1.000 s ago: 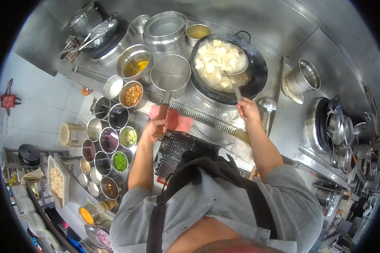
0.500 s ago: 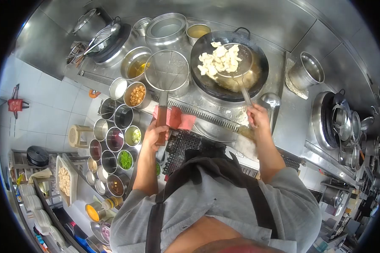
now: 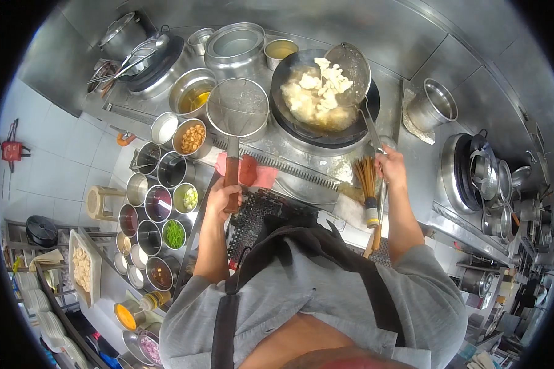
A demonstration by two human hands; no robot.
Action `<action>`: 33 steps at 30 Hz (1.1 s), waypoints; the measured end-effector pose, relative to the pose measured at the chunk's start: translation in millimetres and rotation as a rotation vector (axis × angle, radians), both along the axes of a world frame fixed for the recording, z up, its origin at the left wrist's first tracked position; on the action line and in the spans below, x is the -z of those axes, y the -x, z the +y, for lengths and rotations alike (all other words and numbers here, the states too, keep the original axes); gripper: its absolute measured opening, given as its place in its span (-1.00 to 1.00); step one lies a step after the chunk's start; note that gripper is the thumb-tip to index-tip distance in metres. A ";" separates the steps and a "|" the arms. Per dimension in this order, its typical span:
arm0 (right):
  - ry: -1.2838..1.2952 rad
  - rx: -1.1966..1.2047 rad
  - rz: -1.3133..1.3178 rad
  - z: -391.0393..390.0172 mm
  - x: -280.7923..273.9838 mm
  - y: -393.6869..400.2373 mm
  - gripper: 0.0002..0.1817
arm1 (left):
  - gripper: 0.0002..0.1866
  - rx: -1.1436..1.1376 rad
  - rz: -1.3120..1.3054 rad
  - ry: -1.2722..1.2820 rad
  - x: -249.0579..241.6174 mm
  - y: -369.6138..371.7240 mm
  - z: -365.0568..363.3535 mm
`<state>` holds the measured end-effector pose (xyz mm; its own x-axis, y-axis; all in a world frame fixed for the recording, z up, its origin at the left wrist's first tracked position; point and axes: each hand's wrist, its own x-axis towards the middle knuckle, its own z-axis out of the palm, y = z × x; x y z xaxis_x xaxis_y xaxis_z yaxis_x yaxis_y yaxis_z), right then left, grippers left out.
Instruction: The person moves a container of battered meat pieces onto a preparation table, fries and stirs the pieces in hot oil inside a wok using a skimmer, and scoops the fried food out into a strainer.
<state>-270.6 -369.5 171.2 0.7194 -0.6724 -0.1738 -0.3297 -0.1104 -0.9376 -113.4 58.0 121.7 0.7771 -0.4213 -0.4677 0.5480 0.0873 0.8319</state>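
My left hand (image 3: 221, 200) is wrapped round the wooden handle of a wire-mesh strainer (image 3: 238, 106), held flat above a metal pot at the stove's edge. My right hand (image 3: 391, 166) grips the long metal handle of a skimmer (image 3: 354, 71), tipped on its side over the wok (image 3: 372, 117). Pale food pieces (image 3: 330, 80) slide off it into the bubbling oil (image 3: 326, 120), where more pieces lie. Just below my right hand, a bamboo brush (image 3: 367, 187) stands by the counter edge. A pink cloth (image 3: 261, 176) lies near my left hand.
Several metal containers hold ingredients on the left, among them brown cubes (image 3: 192, 138) and chopped greens (image 3: 174, 234). A pot of oil (image 3: 194, 92) and a wide lidless pot (image 3: 234, 46) stand behind the strainer. A second wok (image 3: 458, 166) sits at the right.
My right hand has tilted the skimmer from level to steeply on its side, and its food is falling into the wok. The bamboo brush now shows clearly. My left hand still holds the strainer.
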 end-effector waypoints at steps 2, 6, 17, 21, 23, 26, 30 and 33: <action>0.025 -0.005 0.042 -4.2 -3.1 -2.7 -0.53 | -0.77 -0.007 -0.006 0.003 2.9 -0.1 3.1; 0.128 -0.022 0.102 5.1 -17.7 -6.7 -0.50 | -0.78 0.001 -0.012 0.029 4.7 3.1 9.8; 0.290 0.016 0.157 13.3 -50.1 -4.0 -0.51 | -0.78 0.029 0.015 0.028 5.6 7.8 20.9; 0.663 0.094 0.233 -9.9 -35.9 5.2 -0.60 | -0.79 0.030 0.042 0.046 26.5 -5.2 21.1; 0.735 0.089 0.287 -12.8 -13.7 6.9 -0.72 | -0.81 0.053 0.068 0.071 35.7 -12.0 19.2; 0.462 0.013 0.348 -10.2 8.6 9.0 -0.87 | -0.82 0.001 0.063 0.051 42.1 -13.2 13.6; -0.142 -0.029 0.144 38.3 9.6 -4.1 -0.88 | -0.82 -0.003 0.041 0.016 34.1 -8.9 12.2; -0.334 -0.031 -0.029 34.2 46.3 -35.5 -0.88 | -0.77 -0.018 0.045 0.022 20.6 -5.3 8.9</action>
<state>-235.1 -335.2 124.9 0.7465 -0.5596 -0.3599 -0.3035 0.1950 -0.9327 -108.1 66.9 101.2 0.7627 -0.4181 -0.4934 0.5832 0.1151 0.8041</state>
